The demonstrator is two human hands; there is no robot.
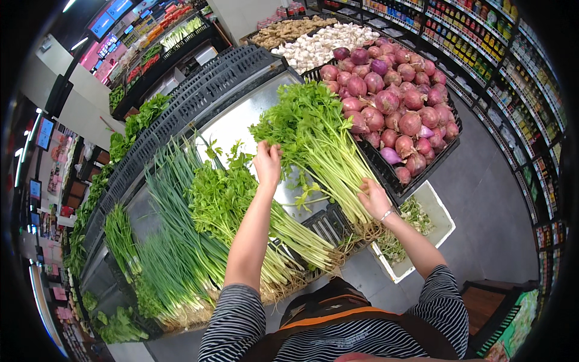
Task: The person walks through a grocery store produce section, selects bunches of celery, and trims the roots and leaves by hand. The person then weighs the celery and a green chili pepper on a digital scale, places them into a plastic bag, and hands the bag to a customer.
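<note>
A bundle of leafy celery with roots (334, 158) lies on the metal display, its leaves pointing away from me. My left hand (268, 160) is at the left edge of those leaves, fingers curled; whether it pinches a leaf is not clear. At the stalks' right side, near the roots, rests my right hand (373, 197), with a bracelet on the wrist and fingers bent; its grip cannot be made out. Left of this bundle lies a second pile of celery (289, 226), partly behind my left forearm. Further left are green onions (181, 203) and a small bunch of chives (121, 235).
A black crate of red onions (398, 108) borders the celery on the right, with garlic (323, 43) and ginger (289, 29) behind. A white foam box (445, 219) holding trimmings stands on the floor below. Black plastic grating (217, 77) runs along the display's far side.
</note>
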